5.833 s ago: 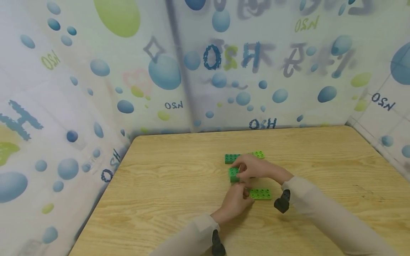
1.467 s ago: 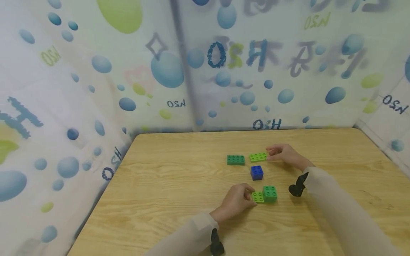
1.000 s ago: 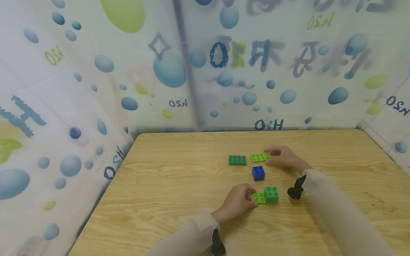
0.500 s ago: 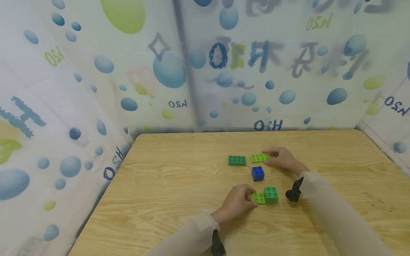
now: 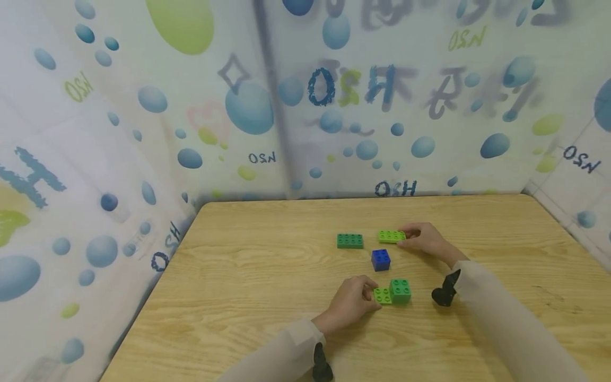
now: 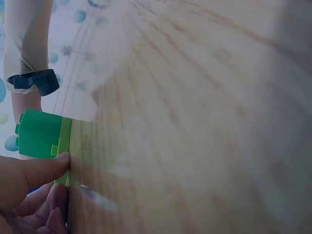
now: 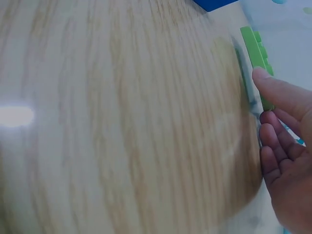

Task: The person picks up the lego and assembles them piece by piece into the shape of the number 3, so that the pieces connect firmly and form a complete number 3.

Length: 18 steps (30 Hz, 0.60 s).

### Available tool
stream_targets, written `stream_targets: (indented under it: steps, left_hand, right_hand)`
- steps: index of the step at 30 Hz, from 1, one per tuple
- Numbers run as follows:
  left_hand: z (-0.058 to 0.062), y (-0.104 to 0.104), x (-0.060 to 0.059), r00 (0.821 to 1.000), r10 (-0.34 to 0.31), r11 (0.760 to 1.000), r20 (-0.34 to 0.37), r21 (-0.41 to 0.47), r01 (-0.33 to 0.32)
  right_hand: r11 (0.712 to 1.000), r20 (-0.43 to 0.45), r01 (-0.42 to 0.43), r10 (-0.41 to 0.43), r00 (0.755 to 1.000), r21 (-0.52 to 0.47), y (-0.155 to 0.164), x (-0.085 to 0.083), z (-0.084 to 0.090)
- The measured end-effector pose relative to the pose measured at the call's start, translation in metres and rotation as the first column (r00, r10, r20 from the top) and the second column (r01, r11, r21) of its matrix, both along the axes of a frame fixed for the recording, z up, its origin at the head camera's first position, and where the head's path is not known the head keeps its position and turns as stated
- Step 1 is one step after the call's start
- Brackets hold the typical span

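Near the front, my left hand (image 5: pixel 350 302) pinches the left end of a flat lime-green toy building brick (image 5: pixel 382 295) between thumb and fingers. A taller green brick (image 5: pixel 400 291) sits on that brick's right half; the left wrist view shows the thumb at the lime edge beside the green brick (image 6: pixel 41 134). Farther back, my right hand (image 5: pixel 425 239) pinches the right end of a second lime-green brick (image 5: pixel 391 236), with the thumb on its side in the right wrist view. A small blue brick (image 5: pixel 381 260) stands between the two hands, touched by neither.
A flat dark green brick (image 5: pixel 350 241) lies left of the rear lime one. All of it is on a light wooden table (image 5: pixel 248 265), whose back edge meets a patterned fabric wall (image 5: pixel 305 132).
My right hand has put the green brick onto the front lime brick, then moved back to the rear lime brick, which has just shifted slightly right. My left hand stays at the front lime brick.
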<state>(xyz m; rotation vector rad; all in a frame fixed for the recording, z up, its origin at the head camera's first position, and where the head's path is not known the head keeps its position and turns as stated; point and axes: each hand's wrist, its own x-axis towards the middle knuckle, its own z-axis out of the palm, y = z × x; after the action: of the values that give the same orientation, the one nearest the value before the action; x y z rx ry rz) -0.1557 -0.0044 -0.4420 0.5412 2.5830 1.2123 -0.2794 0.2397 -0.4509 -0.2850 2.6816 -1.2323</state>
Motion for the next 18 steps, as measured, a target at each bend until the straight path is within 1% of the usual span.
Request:
stream_targets:
  steps: [9,14,18]
  left_hand:
    - [-0.002,0.0,0.0,1.0,-0.003,1.0,-0.012,0.005,0.003]
    - [-0.003,0.0,-0.001,1.0,-0.001,1.0,-0.016,0.003,0.001]
    - [-0.003,0.0,0.0,1.0,-0.001,1.0,-0.024,0.004,0.001]
  right_hand:
    - [1.0,-0.006,0.004,-0.004,1.0,0.002,0.009,0.011,0.009]
    - [1.0,-0.039,-0.009,0.009,0.999,-0.005,0.016,0.017,0.016]
    - [0.999,-0.069,-0.036,0.035,0.997,-0.021,0.017,0.024,0.025]
